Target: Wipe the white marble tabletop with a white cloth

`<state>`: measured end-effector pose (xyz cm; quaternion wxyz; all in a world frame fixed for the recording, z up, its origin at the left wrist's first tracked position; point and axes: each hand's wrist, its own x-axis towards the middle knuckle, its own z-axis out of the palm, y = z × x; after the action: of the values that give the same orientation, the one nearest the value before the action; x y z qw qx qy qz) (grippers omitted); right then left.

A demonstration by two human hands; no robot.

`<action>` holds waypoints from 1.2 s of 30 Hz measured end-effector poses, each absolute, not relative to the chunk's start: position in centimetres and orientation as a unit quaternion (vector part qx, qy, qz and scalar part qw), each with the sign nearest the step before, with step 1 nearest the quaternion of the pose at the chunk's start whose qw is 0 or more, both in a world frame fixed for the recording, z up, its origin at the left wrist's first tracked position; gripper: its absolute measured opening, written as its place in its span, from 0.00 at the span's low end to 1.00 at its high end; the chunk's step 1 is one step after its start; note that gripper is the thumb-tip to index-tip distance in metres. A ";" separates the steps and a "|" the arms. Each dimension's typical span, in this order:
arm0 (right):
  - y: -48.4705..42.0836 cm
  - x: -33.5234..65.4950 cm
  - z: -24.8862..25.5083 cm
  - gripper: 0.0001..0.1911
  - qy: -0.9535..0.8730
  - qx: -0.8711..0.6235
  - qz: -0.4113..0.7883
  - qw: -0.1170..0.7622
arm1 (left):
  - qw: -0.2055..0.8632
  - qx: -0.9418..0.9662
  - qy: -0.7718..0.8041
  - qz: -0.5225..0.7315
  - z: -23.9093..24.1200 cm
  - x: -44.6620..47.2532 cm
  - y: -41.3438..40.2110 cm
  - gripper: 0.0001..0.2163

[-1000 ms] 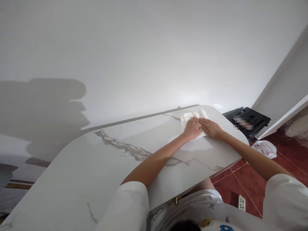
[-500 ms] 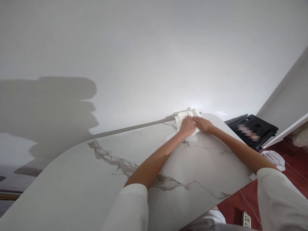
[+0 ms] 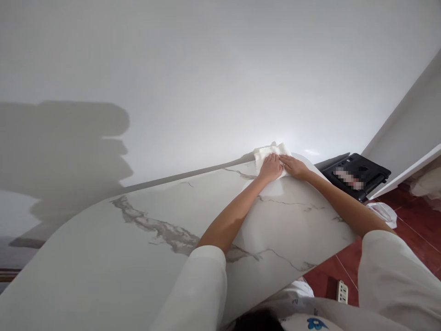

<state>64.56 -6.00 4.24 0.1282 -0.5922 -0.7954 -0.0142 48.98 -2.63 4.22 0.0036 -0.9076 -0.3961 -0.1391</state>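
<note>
A folded white cloth (image 3: 274,150) lies at the far edge of the white marble-patterned table (image 3: 220,193), close to the wall. On top of it rests my left hand (image 3: 271,168), its fingers stretched out flat and pointing away from me. My right hand (image 3: 294,167) lies just beside it, also flat, its fingers pointing left and its fingertips touching or nearly touching the left hand on the cloth. Both palms face down, and what lies beneath them is hidden. Both arms reach forward across the tabletop.
A white wall (image 3: 220,82) runs along the table's far side. Right of the table stands a black case-like object (image 3: 375,172), with a white plastic bag (image 3: 384,214) near it. On the red tiled floor (image 3: 418,234) sits a power strip (image 3: 342,292).
Both hands and the cloth stay together at the far edge, with the cloth slightly farther right along it. The whole view has tilted and shifted a little.
</note>
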 end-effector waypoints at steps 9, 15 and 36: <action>-12.3 65.0 3.7 0.28 -0.794 -0.592 -0.017 0.136 | -0.009 -0.917 -0.375 -0.136 4.0 48.9 -8.4 0.26; -19.1 64.6 3.1 0.27 -0.803 -0.572 -0.033 0.163 | -0.013 -0.925 -0.358 -0.125 4.0 48.2 -14.7 0.27; -34.2 66.8 3.0 0.26 -0.782 -0.591 -0.050 0.194 | -0.035 -0.936 -0.307 -0.165 3.6 50.4 -28.0 0.29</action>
<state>66.75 -34.17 2.97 0.1937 -0.5908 -0.7817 -0.0497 50.39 -28.04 3.62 -0.0355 -0.9365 -0.3073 -0.1654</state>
